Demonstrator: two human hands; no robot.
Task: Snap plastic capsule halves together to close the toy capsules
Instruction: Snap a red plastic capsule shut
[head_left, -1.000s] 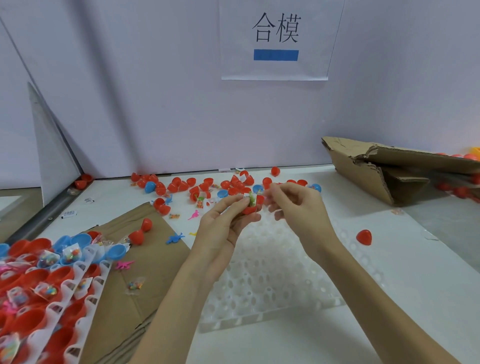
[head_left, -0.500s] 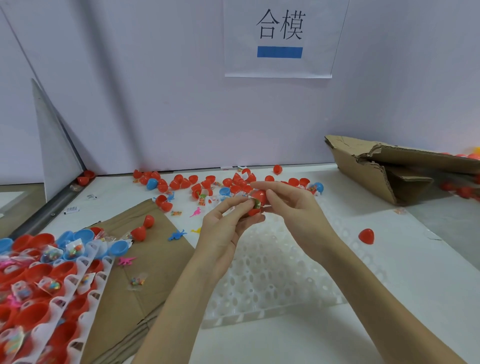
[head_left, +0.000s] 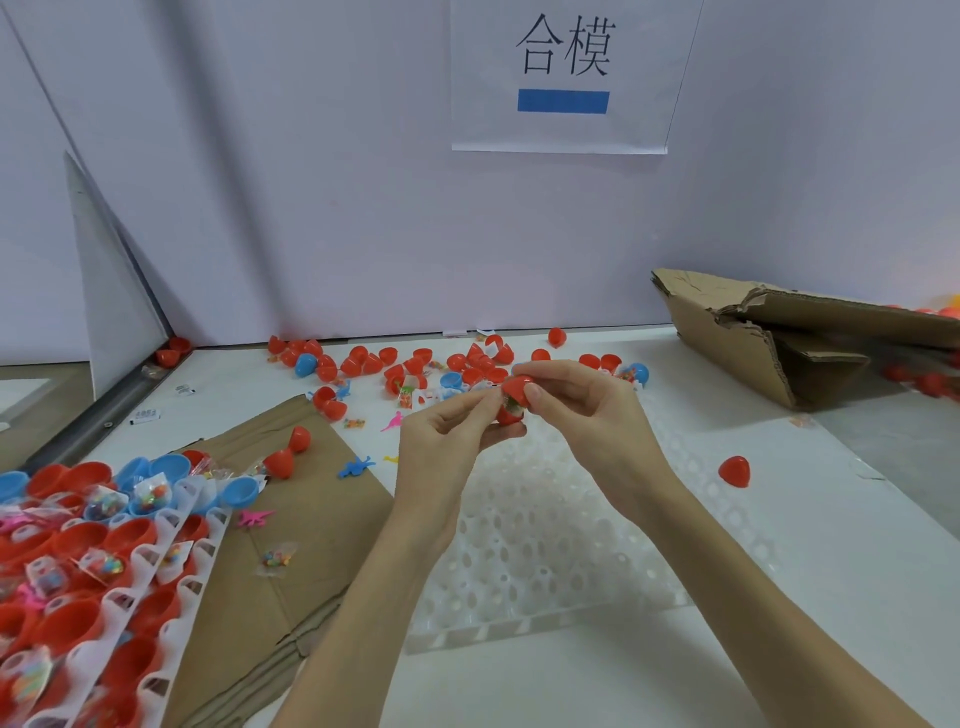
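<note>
Two hands meet above a white surface (head_left: 597, 675), working a red capsule (head_left: 514, 400) held in the air over a white perforated tray (head_left: 545, 545). The left hand (head_left: 447, 441) pinches the lower half between curled fingers and thumb, while the right hand (head_left: 582, 410) curls its fingers and thumb around the upper half. The two halves sit one over the other with a gap between them, where a small toy packet shows (its contents too small to make out); whether the halves touch at any point is hard to tell from this angle.

Behind the hands, a scatter of loose halves (head_left: 415, 364), mostly red with a few blue, lies along the foot of the pale wall. One closed red capsule (head_left: 735, 470) rests alone on the surface to the right of the tray. At the lower left, a white holder rack (head_left: 130, 597) carries rows of open red and blue halves, several with small bagged toys inside. A flattened brown cardboard sheet (head_left: 311, 545) lies between the rack and the tray, with small plastic dinosaur figures (head_left: 356, 466) on and near it. A torn cardboard box (head_left: 779, 338) lies at the right rear, and a paper sign (head_left: 563, 75) with printed characters and a blue bar hangs on the wall above.
</note>
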